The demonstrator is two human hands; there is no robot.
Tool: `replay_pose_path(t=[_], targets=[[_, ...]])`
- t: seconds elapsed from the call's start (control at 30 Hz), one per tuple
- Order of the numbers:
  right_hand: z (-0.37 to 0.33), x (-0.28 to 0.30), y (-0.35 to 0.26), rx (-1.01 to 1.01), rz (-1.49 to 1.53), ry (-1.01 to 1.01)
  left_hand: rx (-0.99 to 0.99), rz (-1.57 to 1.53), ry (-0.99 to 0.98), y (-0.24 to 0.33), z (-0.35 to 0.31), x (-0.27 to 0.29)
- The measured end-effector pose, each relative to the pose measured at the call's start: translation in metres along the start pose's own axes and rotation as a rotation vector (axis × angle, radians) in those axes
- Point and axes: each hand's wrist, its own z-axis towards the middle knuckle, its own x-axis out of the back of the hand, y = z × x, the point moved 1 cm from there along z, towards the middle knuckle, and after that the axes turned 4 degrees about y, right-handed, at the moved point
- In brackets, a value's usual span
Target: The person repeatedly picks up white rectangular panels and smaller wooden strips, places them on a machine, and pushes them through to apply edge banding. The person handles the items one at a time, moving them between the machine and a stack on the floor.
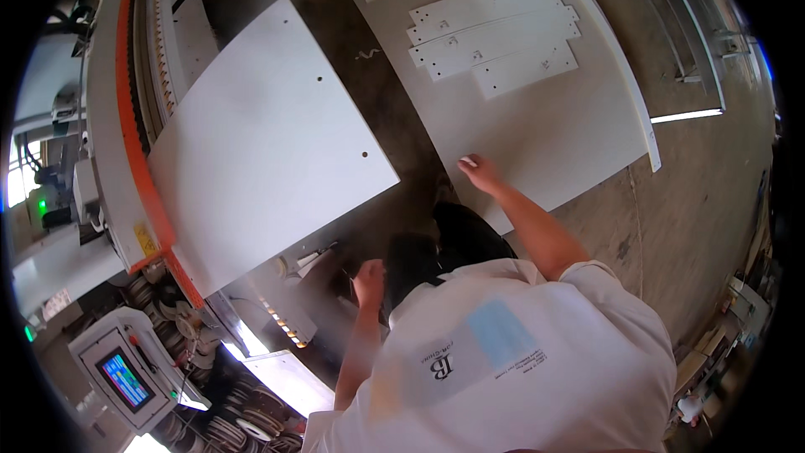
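Observation:
My left hand [369,283] is curled closed in front of my body, just below the near edge of a large white panel [268,134]. Whatever it may hold is hidden. That panel has several small dark holes along its right side and rests on the machine at the left. My right hand [480,174] is closed over the near left part of a large board [537,143], with a small white bit at its fingertips that I cannot name. Farther back on this board lie several white drilled panels [495,29] and a long white strip [616,42] along its right edge.
An orange-edged machine [138,151] runs along the left, with a control screen [126,377] at lower left. Rolls of edging [243,415] sit beneath it. A metal frame [683,33] stands at far right. A dark floor gap [386,101] separates panel and board.

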Motion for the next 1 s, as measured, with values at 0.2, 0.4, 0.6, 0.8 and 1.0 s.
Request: replay_pose_path(t=[0.2, 0.4, 0.6, 0.8, 1.0], targets=[[0.064, 0.009, 0.072, -0.384, 0.054, -0.099, 0.165, 0.031, -0.215, 0.007, 0.042, -0.059], [0.184, 0.001, 0.135, -0.377, -0.058, 0.134, 0.067, 0.158, -0.321, -0.011, 0.092, -0.124], [0.302, 0.017, 0.195, -0.347, -0.379, 0.364, -0.021, 0.137, -0.307, -0.006, 0.146, -0.146], [0.310, 0.025, 0.157, -0.380, -0.487, 0.319, 0.000, 0.094, -0.309, -0.007, 0.217, -0.157], [0.278, -0.010, 0.167, -0.443, -0.411, 0.184, 0.101, -0.055, -0.449, 0.014, 0.314, -0.221]])
